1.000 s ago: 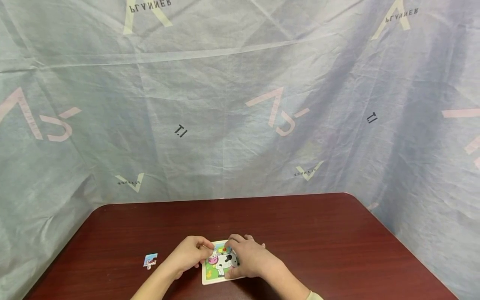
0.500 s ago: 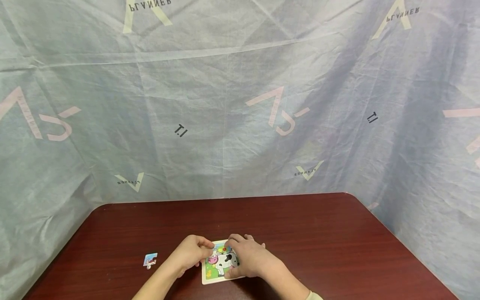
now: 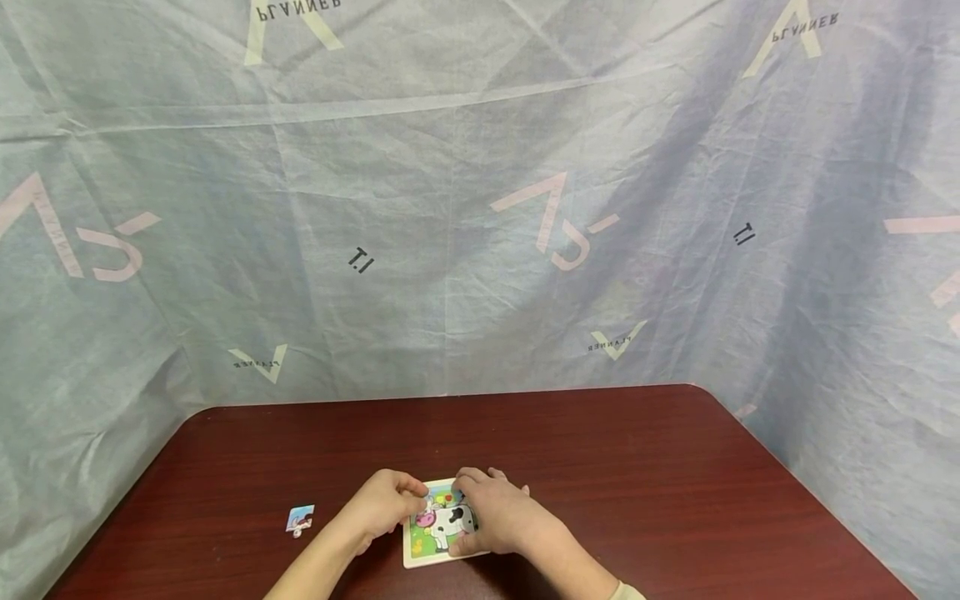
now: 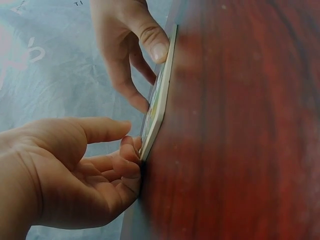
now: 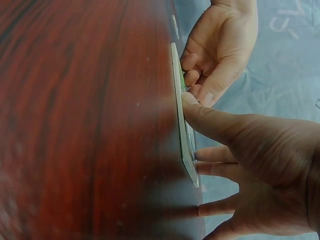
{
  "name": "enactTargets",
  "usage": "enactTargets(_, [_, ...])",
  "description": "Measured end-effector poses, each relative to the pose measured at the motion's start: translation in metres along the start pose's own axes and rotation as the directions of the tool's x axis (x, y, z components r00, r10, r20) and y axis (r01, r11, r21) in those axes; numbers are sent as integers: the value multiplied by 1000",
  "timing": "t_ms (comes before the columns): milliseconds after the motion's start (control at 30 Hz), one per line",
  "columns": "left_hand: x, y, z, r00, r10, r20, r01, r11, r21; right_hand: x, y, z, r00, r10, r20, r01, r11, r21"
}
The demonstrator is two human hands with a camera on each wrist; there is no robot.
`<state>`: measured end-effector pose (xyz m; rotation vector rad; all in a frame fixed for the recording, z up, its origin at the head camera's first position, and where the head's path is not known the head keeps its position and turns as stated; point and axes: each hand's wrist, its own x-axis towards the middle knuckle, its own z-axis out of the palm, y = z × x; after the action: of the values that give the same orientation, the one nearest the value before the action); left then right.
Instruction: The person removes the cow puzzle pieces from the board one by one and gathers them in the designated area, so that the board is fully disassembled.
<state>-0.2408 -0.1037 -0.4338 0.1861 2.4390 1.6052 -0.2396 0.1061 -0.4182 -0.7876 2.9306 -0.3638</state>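
Note:
A square cow jigsaw puzzle (image 3: 450, 522) in a pale tray (image 3: 408, 554) lies between my hands. My left hand (image 3: 380, 507) is at its upper left corner, curled fingers touching the edge and thumb close to the index finger. Whether a piece is pinched between them is hidden. Over the right side rests my right hand (image 3: 504, 515), its thumb on the near part and its fingers spread toward the far edge. In the left wrist view the tray's rim (image 4: 161, 107) shows side-on. A loose puzzle piece (image 3: 300, 519), blue and white, lies left of my left hand.
The dark red wooden table (image 3: 637, 475) has rounded far corners. A grey printed cloth (image 3: 450, 292) hangs behind it and along both sides.

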Motion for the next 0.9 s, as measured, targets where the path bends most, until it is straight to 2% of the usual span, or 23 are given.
enactTargets(500, [-1, 2, 0, 1000, 0, 6, 0, 1000, -3, 1, 1, 1, 1000, -9, -16, 9, 1000, -19])
enactTargets(900, [1, -2, -2, 999, 39, 13, -39, 999, -22, 2, 2, 2, 1000, -18, -25, 18, 1000, -15])
